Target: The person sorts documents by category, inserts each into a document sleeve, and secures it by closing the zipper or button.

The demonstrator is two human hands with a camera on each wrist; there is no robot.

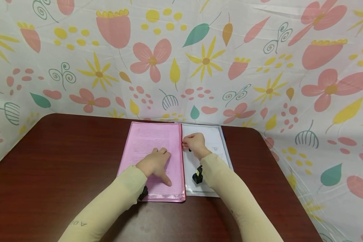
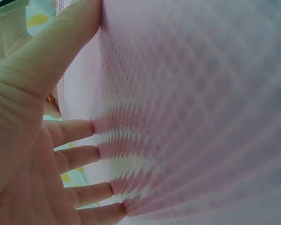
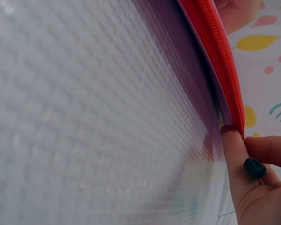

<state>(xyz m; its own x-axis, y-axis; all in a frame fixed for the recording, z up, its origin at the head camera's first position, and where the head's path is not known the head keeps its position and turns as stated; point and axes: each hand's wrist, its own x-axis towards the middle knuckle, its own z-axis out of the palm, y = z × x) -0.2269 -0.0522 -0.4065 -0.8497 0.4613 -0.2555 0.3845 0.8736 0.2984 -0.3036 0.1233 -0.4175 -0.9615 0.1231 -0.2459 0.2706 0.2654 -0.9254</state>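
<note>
A pink zip document pouch (image 1: 157,141) with a printed sheet inside lies on the table. My left hand (image 1: 155,164) rests on it with fingers spread; in the left wrist view the fingertips (image 2: 105,187) touch its mesh-textured surface. Along the pouch's right side runs a red zipper (image 3: 220,51). My right hand (image 1: 196,144) pinches at this zipper between thumb and finger; the zipper pull itself is hidden by the fingers. A small dark piece (image 3: 255,168) sits at the right hand's fingers. Beneath the right hand is a clear pouch (image 1: 210,134) with a grey zipper and white paper inside.
The dark reddish-brown table (image 1: 63,168) extends on both sides of the pouches. A flower-patterned curtain (image 1: 181,60) hangs behind and at the sides. Black wrist devices (image 1: 197,175) are by the cream sleeves (image 1: 109,205).
</note>
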